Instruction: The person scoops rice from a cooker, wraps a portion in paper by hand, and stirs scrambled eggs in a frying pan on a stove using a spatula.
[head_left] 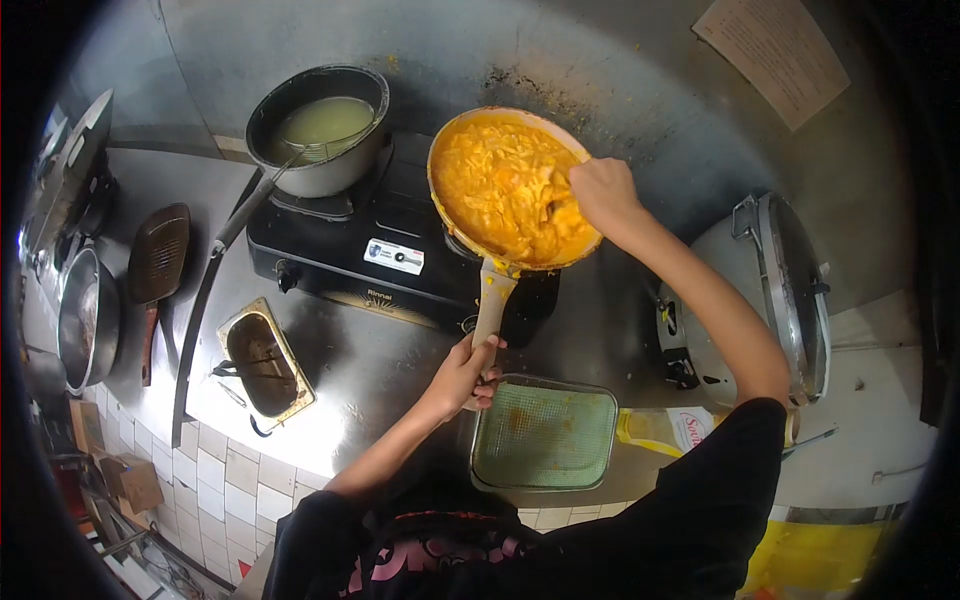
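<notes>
My left hand (468, 378) is wrapped round the pale handle (494, 305) of a frying pan. Orange-yellow food in sauce (510, 185) fills the pan, which sits over the right side of a black gas stove (350, 275). At the pan's right edge, my right hand (606, 196) is closed on something, perhaps a utensil dipping into the food; most of it is hidden by the hand. Below the handle lies a green mesh-lined tray (544, 436).
A pot (262, 125) of pale green liquid with a long-handled strainer (245, 210) stands on the left burner. A small metal container (296, 385), a grill pan (158, 255), a yellow bottle (645, 428) and a large lidded pot (715, 285) are around.
</notes>
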